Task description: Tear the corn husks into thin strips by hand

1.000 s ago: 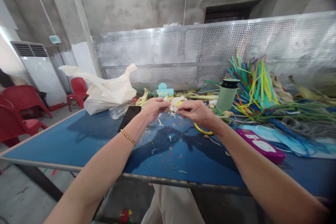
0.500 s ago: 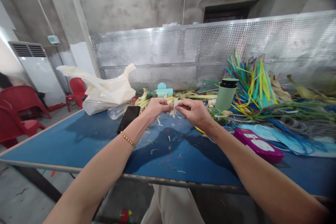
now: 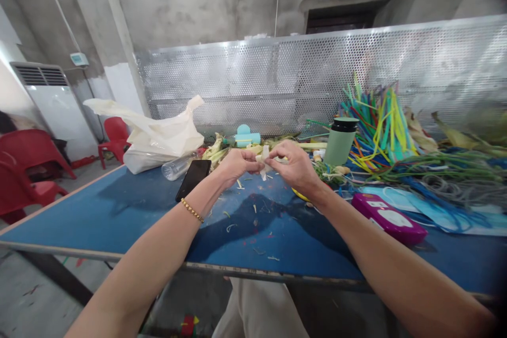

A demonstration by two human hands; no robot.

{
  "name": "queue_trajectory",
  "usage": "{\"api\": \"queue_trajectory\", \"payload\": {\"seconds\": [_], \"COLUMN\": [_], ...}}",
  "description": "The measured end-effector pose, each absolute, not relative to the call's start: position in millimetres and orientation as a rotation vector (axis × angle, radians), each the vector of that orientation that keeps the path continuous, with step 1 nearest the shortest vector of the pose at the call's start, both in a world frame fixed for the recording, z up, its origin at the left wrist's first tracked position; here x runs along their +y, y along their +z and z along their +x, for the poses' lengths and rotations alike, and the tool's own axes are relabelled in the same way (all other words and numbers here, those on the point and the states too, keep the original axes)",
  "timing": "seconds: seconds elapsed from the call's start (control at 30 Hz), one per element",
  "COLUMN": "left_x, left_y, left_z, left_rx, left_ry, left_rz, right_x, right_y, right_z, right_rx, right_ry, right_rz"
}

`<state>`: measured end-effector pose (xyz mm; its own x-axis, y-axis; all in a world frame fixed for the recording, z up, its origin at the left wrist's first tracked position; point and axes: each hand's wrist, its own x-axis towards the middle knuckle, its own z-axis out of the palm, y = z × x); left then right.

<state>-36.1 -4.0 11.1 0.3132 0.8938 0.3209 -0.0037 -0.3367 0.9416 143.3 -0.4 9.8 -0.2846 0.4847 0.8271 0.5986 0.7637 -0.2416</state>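
Over the middle of the blue table (image 3: pixel 119 222), both my hands pinch a small pale piece of corn husk (image 3: pixel 264 174), with part of it hanging down between them. My left hand (image 3: pixel 240 165), below a gold bead bracelet, grips its left side between thumb and fingers. On the other side my right hand (image 3: pixel 291 165) is closed on it with thumb and forefinger. The fingers hide part of the husk. Small pale scraps (image 3: pixel 231 227) lie scattered on the table beneath.
Left stand a white plastic bag (image 3: pixel 162 140), a clear bottle (image 3: pixel 176 168) and a black phone (image 3: pixel 194 177). Right are a green bottle (image 3: pixel 340 145), colourful strips (image 3: pixel 390 127), a purple box (image 3: pixel 390 219), a blue face mask (image 3: pixel 396 198) and green stems (image 3: pixel 447 166). A perforated metal panel (image 3: pixel 245 84) runs behind.
The husk looked crumpled and spread a second ago; now a narrower pale piece hangs between the fingers. My right hand's fingers have shifted and lifted slightly. My left hand stays close to its place.
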Motion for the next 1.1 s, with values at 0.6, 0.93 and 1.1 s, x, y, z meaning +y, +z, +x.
{"api": "queue_trajectory", "payload": {"seconds": [0.6,0.93,1.1], "left_x": [-1.5,-7.2,-0.4], "left_y": [8.4,10.0,8.2], "left_z": [-39.0,-29.9,-35.9], "left_rx": [0.746,0.854,0.830], "left_ry": [1.036,1.173,1.187], "left_rz": [1.615,1.600,1.597], "right_x": [-0.1,0.9,1.1], "right_y": [6.8,6.5,13.8], "right_z": [140.4,137.3,148.7], "right_rx": [-1.993,-1.915,-1.886], "right_ry": [0.093,0.210,0.463], "right_rz": [-0.923,-0.969,-0.960]}}
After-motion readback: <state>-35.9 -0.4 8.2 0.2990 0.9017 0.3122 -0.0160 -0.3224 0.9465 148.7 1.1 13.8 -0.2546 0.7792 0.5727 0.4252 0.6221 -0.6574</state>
